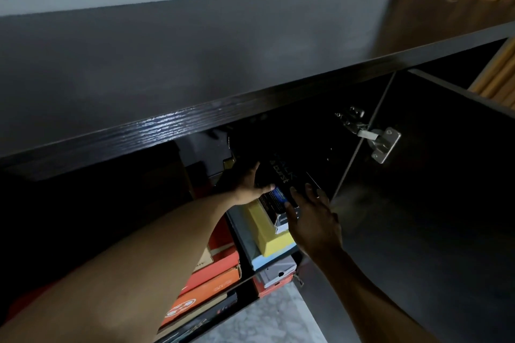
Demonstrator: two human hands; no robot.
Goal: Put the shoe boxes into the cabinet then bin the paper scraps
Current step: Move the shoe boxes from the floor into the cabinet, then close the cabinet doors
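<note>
My left hand (248,184) grips one side of the black box (281,175); my right hand (312,217), fingers straight, presses its end. Probably light, stiff cardboard: hold both sides.

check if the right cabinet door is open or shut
Open: the door is swung outward, its hinge exposed and stacked boxes visible inside.
</note>
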